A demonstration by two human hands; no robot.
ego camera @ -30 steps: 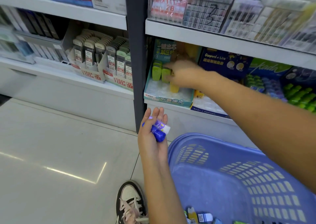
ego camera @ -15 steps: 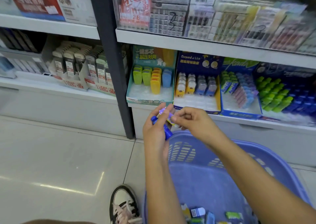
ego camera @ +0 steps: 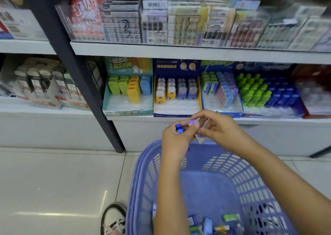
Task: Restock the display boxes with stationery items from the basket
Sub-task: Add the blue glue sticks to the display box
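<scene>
Both hands meet above the blue plastic basket [ego camera: 143, 177]. My left hand [ego camera: 176, 139] is closed around a small blue stationery item [ego camera: 179, 128] whose blue end sticks out by the thumb. My right hand [ego camera: 217, 130] pinches the same item's white and yellow labelled end [ego camera: 200, 137]. On the low shelf behind stand the display boxes: a teal one [ego camera: 125, 109] with green, yellow and blue items, a dark blue one [ego camera: 176, 107] with bear-shaped items, and blue ones [ego camera: 223, 109] to the right. Several small packets [ego camera: 207, 223] lie in the basket's bottom.
A dark shelf post [ego camera: 75, 73] runs down to the tiled floor [ego camera: 53, 181] left of the teal box. The left bay holds boxes of refills [ego camera: 44, 84]. The upper shelf [ego camera: 197, 52] carries packaged goods. My shoe [ego camera: 113, 218] rests beside the basket.
My right hand has left the teal box and come back to the left hand, where it now pinches the blue item. The view has shifted right and down.
</scene>
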